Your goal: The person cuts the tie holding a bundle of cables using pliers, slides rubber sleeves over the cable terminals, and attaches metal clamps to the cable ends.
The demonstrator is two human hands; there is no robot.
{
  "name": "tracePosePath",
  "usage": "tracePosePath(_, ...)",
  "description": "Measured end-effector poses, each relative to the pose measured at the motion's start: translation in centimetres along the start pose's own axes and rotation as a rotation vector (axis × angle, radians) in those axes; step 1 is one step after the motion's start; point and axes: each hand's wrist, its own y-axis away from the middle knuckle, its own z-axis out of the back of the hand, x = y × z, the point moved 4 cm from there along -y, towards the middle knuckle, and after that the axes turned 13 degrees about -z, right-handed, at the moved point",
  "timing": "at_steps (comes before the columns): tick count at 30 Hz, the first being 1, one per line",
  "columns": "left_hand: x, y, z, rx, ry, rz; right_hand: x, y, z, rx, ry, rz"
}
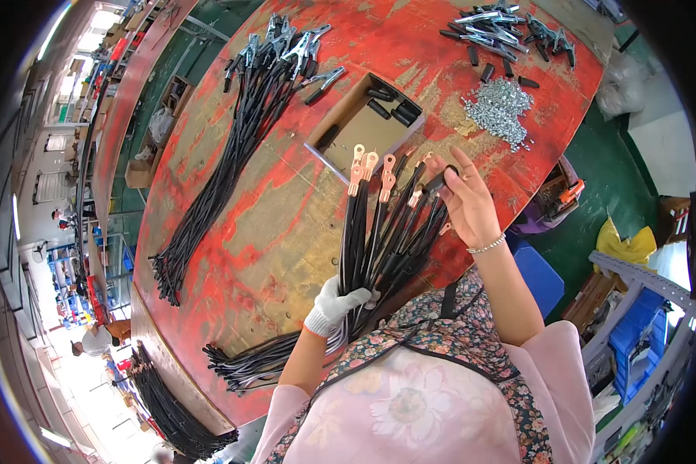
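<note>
My left hand (337, 303), in a white glove, is wrapped round a bundle of black cables (375, 259). Flat copper ring terminals (387, 178) cap the upper ends of these cables, which fan out. My bare right hand (469, 203) is at the right side of the bundle, with a short black sleeve (438, 182) between thumb and fingers. Whether that sleeve sits on a cable end, I cannot tell. Just beyond the terminals stands an open cardboard box (340, 161) with several black sleeves (402, 114) inside.
A long bundle of black cables with metal clamps (232, 147) lies on the left of the worn red table (286, 185). Loose clamps (491, 31) and a pile of small metal parts (499, 110) lie at the far right. More cables (263, 359) rest near the front edge.
</note>
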Motion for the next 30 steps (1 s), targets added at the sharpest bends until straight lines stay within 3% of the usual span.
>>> tracePosePath(2, -0.3, 0.2, -0.2, 0.010, -0.036, -0.016, -0.7, -1.0, 0.3, 0.004, -0.197, -0.045)
tracePosePath(12, 0.0, 0.6, 0.4, 0.023, -0.052, 0.005, -0.1, -0.9, 0.1, -0.034, -0.196, 0.034)
tracePosePath(15, -0.1, 0.5, 0.5, 0.050, -0.071, 0.000, 0.5, -0.4, -0.3, 0.055, -0.076, -0.005)
tracePosePath(21, 0.4, 1.0, 0.8, 0.154, 0.034, 0.056, 1.9, -0.9, -1.1, 0.448, -0.007, 0.051)
tracePosePath(25, -0.6, 2.1, 0.1, 0.173, 0.196, 0.131, 0.9, -1.3, -0.6, 0.435, 0.062, 0.041)
tracePosePath(28, -1.4, 2.6, -0.2, 0.164, 0.122, 0.039, -0.5, -0.3, -2.1, 0.364, 0.198, 0.001)
tracePosePath(30, -1.4, 2.7, -0.2, 0.087, 0.092, -0.015, -0.9, 1.4, -4.9, 0.101, 0.243, 0.052)
